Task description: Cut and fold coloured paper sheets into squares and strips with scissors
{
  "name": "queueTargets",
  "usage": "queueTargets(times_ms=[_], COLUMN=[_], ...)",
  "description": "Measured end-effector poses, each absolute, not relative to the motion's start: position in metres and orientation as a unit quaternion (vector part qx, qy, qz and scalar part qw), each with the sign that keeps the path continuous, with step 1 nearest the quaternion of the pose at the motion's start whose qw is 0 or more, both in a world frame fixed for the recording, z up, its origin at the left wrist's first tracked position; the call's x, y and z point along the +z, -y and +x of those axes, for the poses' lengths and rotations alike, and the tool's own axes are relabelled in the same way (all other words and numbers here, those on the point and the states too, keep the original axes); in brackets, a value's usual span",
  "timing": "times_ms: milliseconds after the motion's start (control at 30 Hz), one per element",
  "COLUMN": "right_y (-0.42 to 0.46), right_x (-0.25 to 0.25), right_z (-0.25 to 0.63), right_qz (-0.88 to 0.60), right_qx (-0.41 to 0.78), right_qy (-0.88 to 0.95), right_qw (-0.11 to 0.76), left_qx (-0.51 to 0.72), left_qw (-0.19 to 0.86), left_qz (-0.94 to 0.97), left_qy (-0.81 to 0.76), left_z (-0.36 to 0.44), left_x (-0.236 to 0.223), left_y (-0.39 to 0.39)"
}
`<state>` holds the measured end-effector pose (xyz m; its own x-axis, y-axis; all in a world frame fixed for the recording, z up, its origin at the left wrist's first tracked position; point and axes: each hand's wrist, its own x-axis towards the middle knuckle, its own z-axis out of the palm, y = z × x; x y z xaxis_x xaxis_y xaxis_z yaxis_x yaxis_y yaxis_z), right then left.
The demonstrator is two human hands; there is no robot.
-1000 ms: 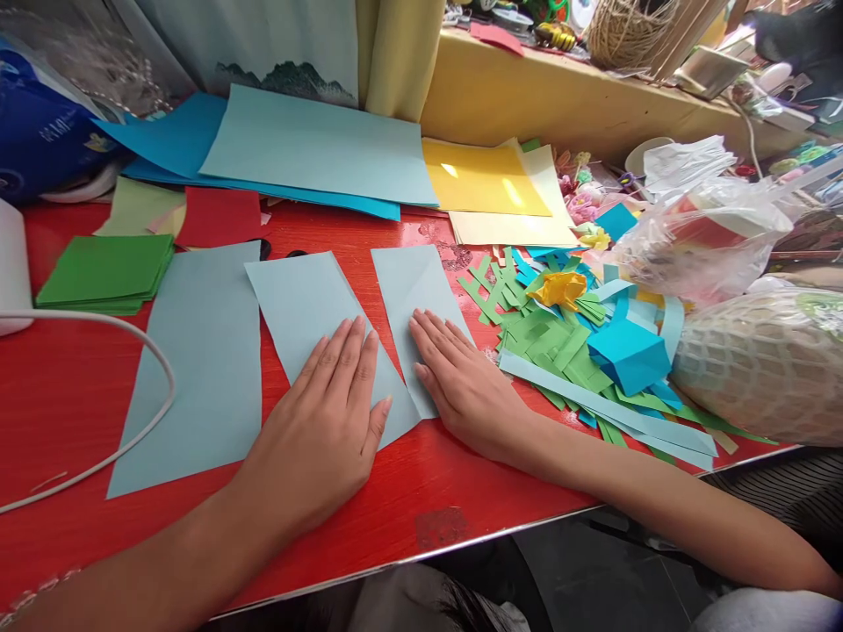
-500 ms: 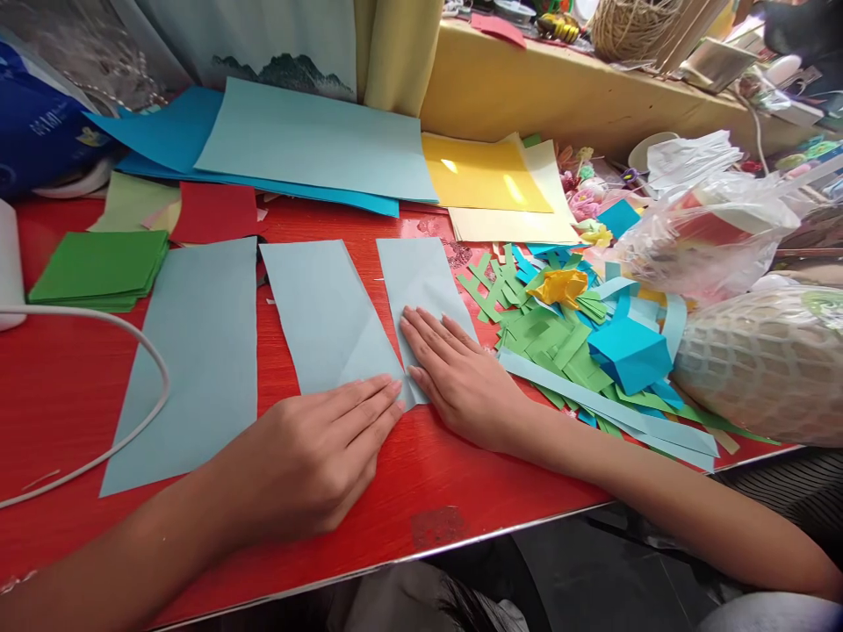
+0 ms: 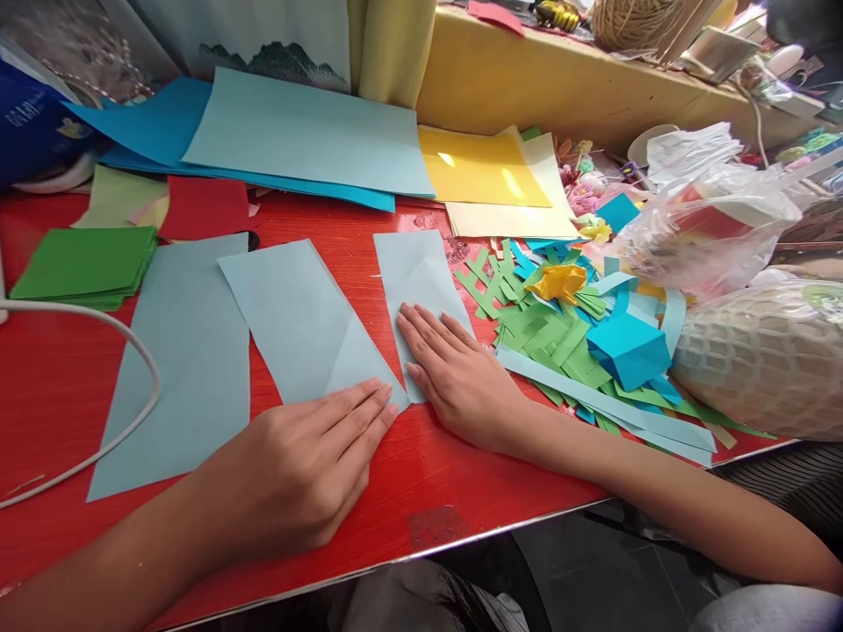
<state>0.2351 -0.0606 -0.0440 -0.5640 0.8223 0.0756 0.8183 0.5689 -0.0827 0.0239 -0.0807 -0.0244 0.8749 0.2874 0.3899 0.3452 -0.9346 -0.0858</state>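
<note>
A middle light blue paper piece (image 3: 296, 307) lies slanted on the red table (image 3: 369, 518). My left hand (image 3: 316, 456) is closed at its lower end, fingers together and slanting over the corner; the thumb is hidden. To its right is another light blue piece (image 3: 414, 268) with faint creases. My right hand (image 3: 454, 377) lies flat on it, fingers stretched out, holding it against the table. The two pieces nearly meet at the bottom between my hands; whether they are joined there I cannot tell. A third light blue sheet (image 3: 190, 333) lies on the left, partly under the middle piece.
A white cable (image 3: 148, 351) loops over the left sheet near green squares (image 3: 85, 263). Blue sheets (image 3: 309, 140) and yellow paper (image 3: 480, 167) lie at the back. Green cuttings (image 3: 546, 342), a blue folded paper shape (image 3: 629, 347) and a net-wrapped bundle (image 3: 757, 360) crowd the right.
My left hand has shifted slightly left and down. The middle piece has swung left at its top, widening the gap and overlapping the left sheet. My right hand stays nearly still.
</note>
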Motion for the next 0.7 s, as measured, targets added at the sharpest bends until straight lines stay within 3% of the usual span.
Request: queueTargets(times_ms=[333, 600, 700], right_y=[0.0601, 0.063, 0.066], right_x=[-0.044, -0.0399, -0.0353], right_z=[0.2362, 0.2374, 0.2382], right_qz=[-0.465, -0.44, -0.424], right_qx=[0.026, 0.01, 0.017], right_qy=[0.882, 0.894, 0.899], right_qw=[0.067, 0.081, 0.106], left_qx=[-0.21, -0.188, -0.21], left_qw=[0.068, -0.08, -0.007], left_qz=[-0.966, -0.968, -0.942], left_qy=[0.135, 0.145, 0.26], left_z=[0.0196, 0.0216, 0.0191], left_x=[-0.0211, -0.0196, -0.0147], left_y=[0.0821, 0.0819, 0.075])
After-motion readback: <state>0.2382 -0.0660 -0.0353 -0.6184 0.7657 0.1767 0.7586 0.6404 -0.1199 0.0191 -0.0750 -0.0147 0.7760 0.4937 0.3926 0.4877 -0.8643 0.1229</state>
